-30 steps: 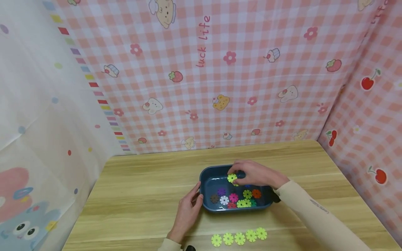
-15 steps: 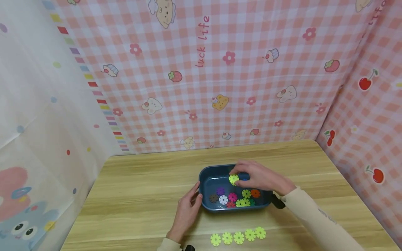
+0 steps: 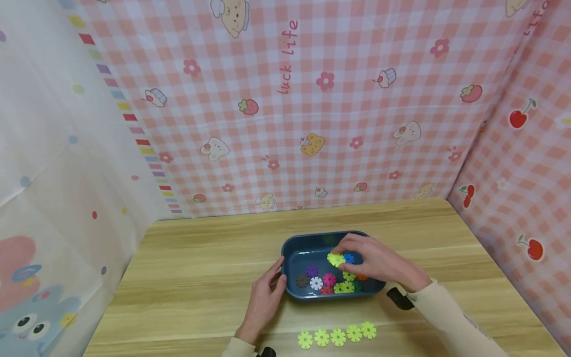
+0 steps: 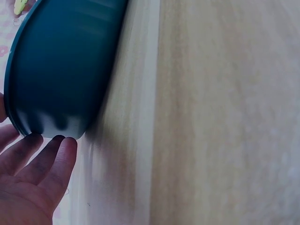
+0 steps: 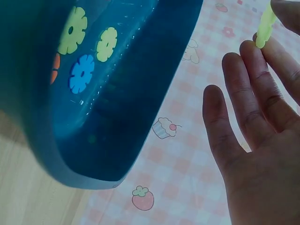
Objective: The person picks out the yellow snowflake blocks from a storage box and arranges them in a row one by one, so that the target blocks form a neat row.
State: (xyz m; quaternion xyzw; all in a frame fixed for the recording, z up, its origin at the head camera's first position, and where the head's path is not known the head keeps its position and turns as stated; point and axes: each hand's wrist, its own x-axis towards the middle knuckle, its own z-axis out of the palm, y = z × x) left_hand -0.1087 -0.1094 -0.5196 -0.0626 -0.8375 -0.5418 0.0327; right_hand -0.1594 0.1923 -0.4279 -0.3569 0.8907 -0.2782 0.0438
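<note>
A dark blue tray (image 3: 308,243) holds several notched flower-shaped plastic discs. My left hand (image 3: 263,300) rests against the tray's left end, its fingertips touching the outer wall (image 4: 56,84) in the left wrist view. Over the tray, my right hand (image 3: 376,258) pinches a yellow-green disc (image 5: 266,28) between thumb and fingers; its other fingers are spread. Beneath that hand lie a blue disc (image 5: 81,74) and another yellow-green disc (image 5: 107,44). Purple (image 3: 312,271), brown (image 3: 302,281), white (image 3: 316,283) and pink (image 3: 329,279) discs sit nearer the front left inside the tray.
A row of several yellow-green discs (image 3: 338,337) lies on the wooden table (image 3: 200,277) in front of the tray. Patterned cloth (image 3: 339,124) hangs behind the table and along both sides.
My right hand has moved a little right and toward the front of the tray with the pinched disc, and the blue disc shows more beside it. The left hand stays at the tray's end.
</note>
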